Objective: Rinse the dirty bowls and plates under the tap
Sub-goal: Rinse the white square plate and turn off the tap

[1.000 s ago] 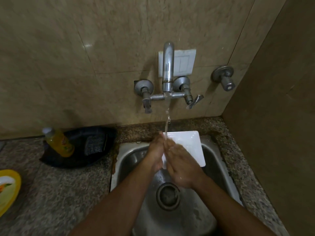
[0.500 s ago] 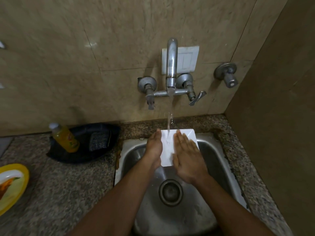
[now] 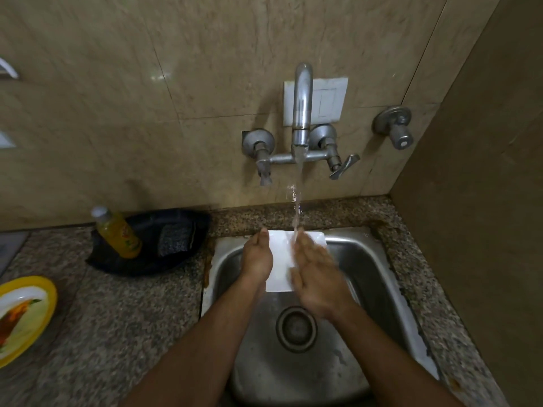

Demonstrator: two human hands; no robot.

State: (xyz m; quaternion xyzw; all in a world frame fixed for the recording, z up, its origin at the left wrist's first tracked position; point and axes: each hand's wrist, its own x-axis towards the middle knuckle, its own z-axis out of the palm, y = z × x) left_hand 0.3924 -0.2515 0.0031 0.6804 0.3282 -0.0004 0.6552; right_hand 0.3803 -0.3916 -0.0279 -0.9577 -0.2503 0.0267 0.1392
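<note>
Beige wall tiles backed a speckled granite desk [image 3: 123, 312] with a steel sink [image 3: 379, 277] set into it. You held the white square plate [image 3: 280, 261] over the basin under the running tap [image 3: 301, 107]. Half a second before, your right hand [image 3: 316, 277] lay flat and sharp on it; now it was blurred, fingers straight, rubbing the wet face. Your left hand [image 3: 257, 258] gripped the plate's left edge. The rinse looked mid-way. A yellow plate [image 3: 50, 292] waited, well apart, at the left, near a soap bottle [image 3: 117, 233].

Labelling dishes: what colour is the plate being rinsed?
White, plain, no pattern visible: the plate under the tap, head view.
</note>
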